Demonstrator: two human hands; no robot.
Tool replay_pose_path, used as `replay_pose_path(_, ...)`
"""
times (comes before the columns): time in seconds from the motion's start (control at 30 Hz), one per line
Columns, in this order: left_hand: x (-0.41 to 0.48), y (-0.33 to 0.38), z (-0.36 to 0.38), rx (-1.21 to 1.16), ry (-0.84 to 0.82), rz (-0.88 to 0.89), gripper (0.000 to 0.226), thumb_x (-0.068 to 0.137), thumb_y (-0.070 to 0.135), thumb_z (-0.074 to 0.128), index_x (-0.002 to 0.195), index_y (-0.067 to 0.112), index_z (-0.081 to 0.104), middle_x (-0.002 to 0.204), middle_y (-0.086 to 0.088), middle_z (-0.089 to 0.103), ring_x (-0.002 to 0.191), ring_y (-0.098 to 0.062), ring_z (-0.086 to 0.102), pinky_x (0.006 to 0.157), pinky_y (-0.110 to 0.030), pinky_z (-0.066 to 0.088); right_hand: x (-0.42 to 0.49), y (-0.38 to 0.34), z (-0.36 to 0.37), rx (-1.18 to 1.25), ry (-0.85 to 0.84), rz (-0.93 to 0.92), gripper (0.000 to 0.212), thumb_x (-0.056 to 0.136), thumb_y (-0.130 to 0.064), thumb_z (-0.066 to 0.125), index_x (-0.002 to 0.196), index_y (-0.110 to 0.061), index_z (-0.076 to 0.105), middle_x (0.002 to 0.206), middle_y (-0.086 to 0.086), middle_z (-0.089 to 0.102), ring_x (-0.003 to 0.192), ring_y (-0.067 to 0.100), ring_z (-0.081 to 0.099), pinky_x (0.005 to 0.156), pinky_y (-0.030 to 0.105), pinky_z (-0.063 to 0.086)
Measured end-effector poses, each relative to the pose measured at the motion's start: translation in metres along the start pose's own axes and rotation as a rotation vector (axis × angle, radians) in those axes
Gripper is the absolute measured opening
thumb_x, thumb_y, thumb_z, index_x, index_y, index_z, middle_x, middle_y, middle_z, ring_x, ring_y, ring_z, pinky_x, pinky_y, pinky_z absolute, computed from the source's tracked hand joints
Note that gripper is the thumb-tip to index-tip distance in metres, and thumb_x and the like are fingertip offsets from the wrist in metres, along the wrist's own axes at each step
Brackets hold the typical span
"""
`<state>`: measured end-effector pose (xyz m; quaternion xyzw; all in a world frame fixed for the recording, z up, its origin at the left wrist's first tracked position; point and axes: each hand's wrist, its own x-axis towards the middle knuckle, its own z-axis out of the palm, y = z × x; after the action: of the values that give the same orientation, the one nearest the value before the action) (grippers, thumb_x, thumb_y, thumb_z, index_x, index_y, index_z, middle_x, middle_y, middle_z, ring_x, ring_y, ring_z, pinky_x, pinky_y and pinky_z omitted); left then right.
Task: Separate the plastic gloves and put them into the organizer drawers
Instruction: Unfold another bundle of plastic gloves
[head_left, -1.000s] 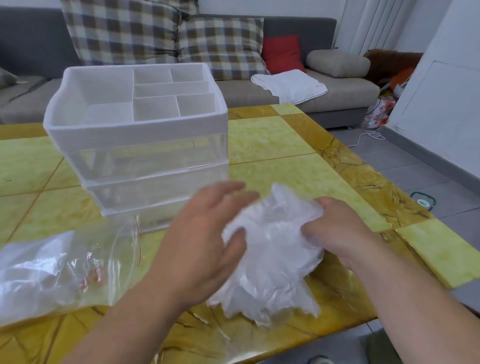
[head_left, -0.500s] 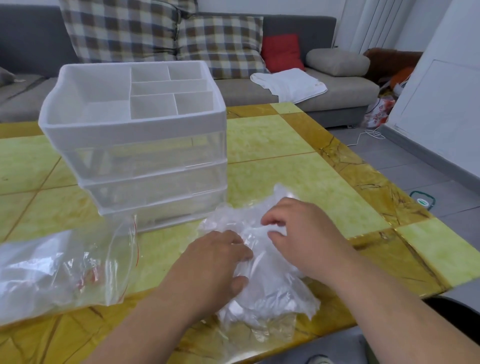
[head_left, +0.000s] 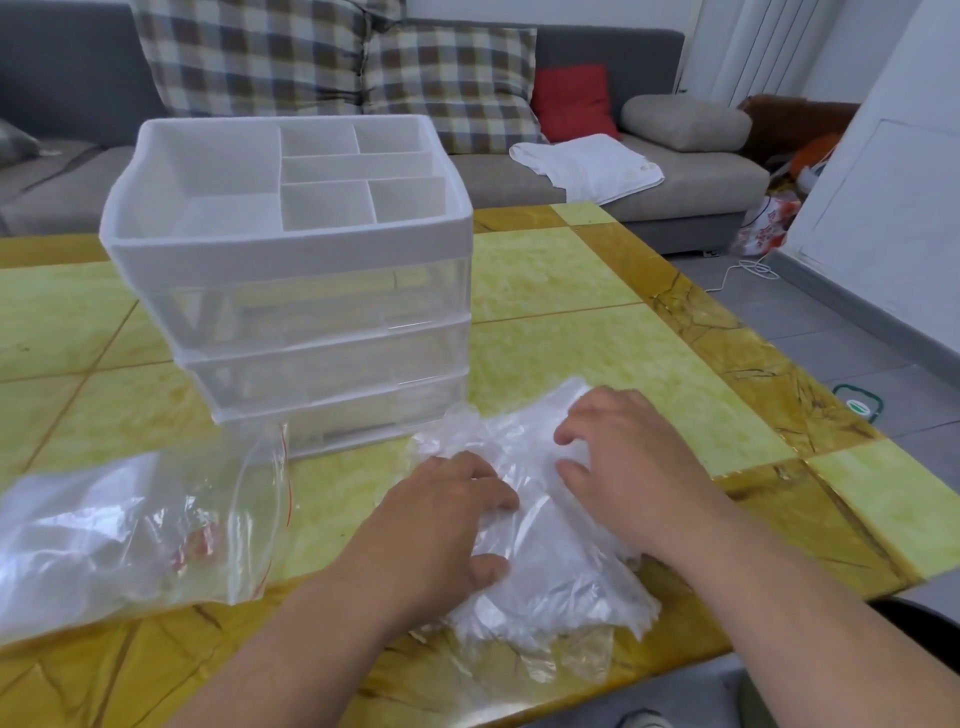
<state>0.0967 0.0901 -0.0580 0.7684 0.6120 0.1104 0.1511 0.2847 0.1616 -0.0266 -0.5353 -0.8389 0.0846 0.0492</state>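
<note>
none of the gloves had reached the organizer, as far as the head view showed. they lay as one crumpled, clear heap at the near edge of the table, just beside the organizer's lower right corner. the left hand rested on the heap's left side, its fingers bent and close together and the thumb curled in below them, gripping a fold of film. the right hand lay on the far right part, its fingertips and thumb drawn in to pinch the plastic. whether it had caught one glove or several could not be told. the three clear drawers stood pushed in, and nothing like a glove showed through their fronts. the white top tray's compartments looked bare too. a zip bag with a red seal line lay to the left, well apart from the heap, holding something too blurred to name. by my reading the job sat at its very start: a first glove was not yet peeled free, no drawer was pulled out, and the whole heap was left to sort.
</note>
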Motion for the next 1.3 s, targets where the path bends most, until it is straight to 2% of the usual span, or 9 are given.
replay_pose_path(0.1, -0.001, 0.002, 0.0, -0.003, 0.018, -0.024, 0.069, 0.085, 0.044, 0.072, 0.144, 0.041, 0.037, 0.139, 0.02, 0.039, 0.126, -0.007, 0.039, 0.105, -0.027, 0.037, -0.005, -0.021, -0.011, 0.166, -0.078, 0.147, 0.022, 0.089, -0.041, 0.063, 0.096, -0.021, 0.072, 0.098, -0.004, 0.07, 0.092, 0.016, 0.065, 0.083, 0.036, 0.055)
replay_pose_path(0.2, -0.003, 0.002, -0.001, -0.045, 0.041, -0.06, 0.086, 0.082, 0.042, 0.075, 0.15, 0.039, 0.022, 0.143, 0.018, 0.032, 0.131, -0.006, 0.037, 0.104, -0.024, 0.038, -0.008, -0.028, -0.005, 0.188, -0.256, 0.207, 0.032, 0.078, -0.037, 0.072, 0.099, -0.013, 0.073, 0.096, 0.004, 0.074, 0.086, 0.021, 0.07, 0.08, 0.04, 0.059)
replay_pose_path(0.37, -0.006, 0.006, -0.01, -0.108, 0.094, -0.079, 0.092, 0.08, 0.045, 0.077, 0.15, 0.04, 0.017, 0.141, 0.019, 0.028, 0.129, -0.005, 0.039, 0.1, -0.023, 0.042, -0.003, -0.024, -0.003, 0.341, -0.198, 0.2, 0.007, 0.075, -0.015, 0.071, 0.074, -0.02, 0.067, 0.074, -0.002, 0.067, 0.068, 0.014, 0.063, 0.057, 0.025, 0.046)
replay_pose_path(0.6, -0.008, 0.009, -0.044, -0.013, 0.409, 0.076, 0.07, 0.083, 0.044, 0.072, 0.145, 0.029, 0.045, 0.144, 0.013, 0.041, 0.133, -0.012, 0.034, 0.107, -0.021, 0.026, -0.014, -0.015, -0.039, 0.559, -0.136, -0.111, 0.015, 0.085, -0.017, 0.071, 0.072, -0.021, 0.065, 0.061, -0.003, 0.063, 0.055, 0.016, 0.053, 0.057, 0.037, 0.045)
replay_pose_path(0.7, -0.009, 0.007, -0.051, 0.049, 0.377, 0.146, 0.035, 0.082, 0.05, 0.067, 0.113, 0.033, 0.066, 0.139, 0.013, 0.052, 0.134, -0.011, 0.04, 0.117, -0.035, 0.027, -0.016, -0.016, -0.044, 0.645, -0.156, -0.176, 0.012, 0.086, -0.012, 0.073, 0.078, -0.02, 0.069, 0.066, 0.002, 0.069, 0.058, 0.017, 0.059, 0.058, 0.034, 0.047)
replay_pose_path(0.83, -0.011, 0.007, -0.06, -0.204, 0.332, -0.077, 0.019, 0.088, 0.035, 0.07, 0.072, 0.029, 0.061, 0.067, 0.014, 0.061, 0.067, -0.002, 0.055, 0.059, -0.015, 0.038, -0.017, -0.01, -0.052, 0.761, -0.179, -0.105, 0.013, 0.084, -0.011, 0.077, 0.089, -0.022, 0.072, 0.073, -0.001, 0.075, 0.061, 0.01, 0.067, 0.057, 0.022, 0.048)
replay_pose_path(1.0, -0.009, 0.001, -0.062, -0.516, 0.328, -0.27, 0.009, 0.084, 0.027, 0.076, 0.083, 0.027, 0.067, 0.069, 0.008, 0.067, 0.056, -0.004, 0.056, 0.052, -0.019, 0.042, -0.014, -0.004, -0.051, 1.092, -0.232, 0.079, 0.02, 0.084, 0.001, 0.074, 0.099, -0.011, 0.073, 0.089, 0.02, 0.075, 0.074, 0.031, 0.069, 0.068, 0.039, 0.053)
replay_pose_path(1.17, -0.011, -0.003, -0.06, -0.397, 0.506, -0.183, 0.033, 0.084, 0.054, 0.067, 0.112, 0.037, 0.061, 0.105, 0.024, 0.063, 0.098, 0.013, 0.056, 0.085, -0.013, 0.046, -0.004, -0.001, -0.044, 1.303, -0.217, 0.328, 0.019, 0.083, 0.006, 0.067, 0.094, -0.008, 0.074, 0.093, 0.021, 0.074, 0.082, 0.032, 0.064, 0.071, 0.037, 0.049)
replay_pose_path(1.3, -0.02, 0.01, -0.066, -0.298, 0.291, 0.079, 0.081, 0.06, 0.085, 0.065, 0.129, 0.044, 0.054, 0.131, 0.033, 0.048, 0.126, 0.011, 0.042, 0.098, -0.003, 0.031, 0.002, 0.002, -0.038, 1.399, -0.158, 0.469, 0.021, 0.082, 0.009, 0.065, 0.098, -0.002, 0.072, 0.096, 0.027, 0.071, 0.083, 0.035, 0.062, 0.067, 0.035, 0.047)
